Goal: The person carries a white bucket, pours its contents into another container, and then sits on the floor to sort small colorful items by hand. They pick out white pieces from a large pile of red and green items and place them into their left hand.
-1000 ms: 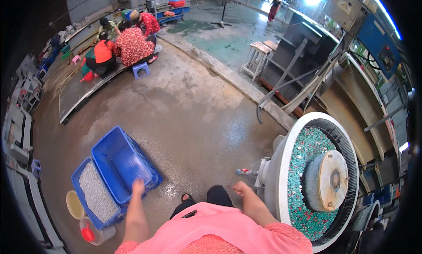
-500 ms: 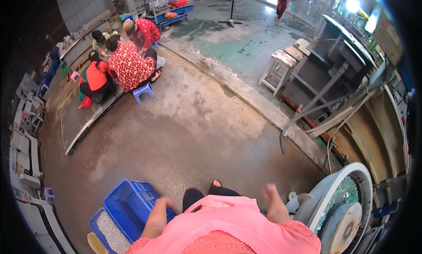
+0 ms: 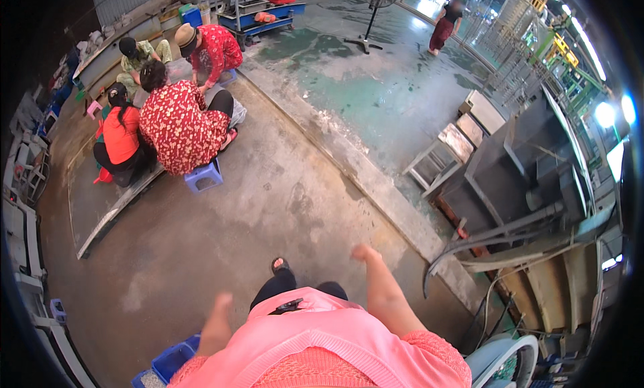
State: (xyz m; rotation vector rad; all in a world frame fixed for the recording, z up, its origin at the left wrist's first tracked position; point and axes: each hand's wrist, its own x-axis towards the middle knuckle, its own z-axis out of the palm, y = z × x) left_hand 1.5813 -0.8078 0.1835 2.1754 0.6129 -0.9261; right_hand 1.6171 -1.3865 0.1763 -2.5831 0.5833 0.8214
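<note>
My left hand (image 3: 220,309) hangs at my left side, smeared by motion, with its fingers not readable. Behind it, by my left forearm, lies part of a blue crate (image 3: 173,358). My right hand (image 3: 364,253) swings out in front of my body over the wet concrete floor (image 3: 295,207). Its fingers are too blurred to tell apart, and no object shows in it. Neither hand touches anything that I can see. One sandalled foot (image 3: 280,264) is stepping forward.
Several people squat at the left around a low work spot, one on a blue stool (image 3: 203,177). A concrete curb (image 3: 349,167) runs diagonally ahead. Dark metal machinery (image 3: 516,180) and a round tub (image 3: 506,361) stand to the right. A person (image 3: 445,27) walks near a fan (image 3: 367,36).
I have moved forward; the blue crate and round tub have slid toward the lower edge. My right hand has swung forward, my left is lower. The far person appears closer.
</note>
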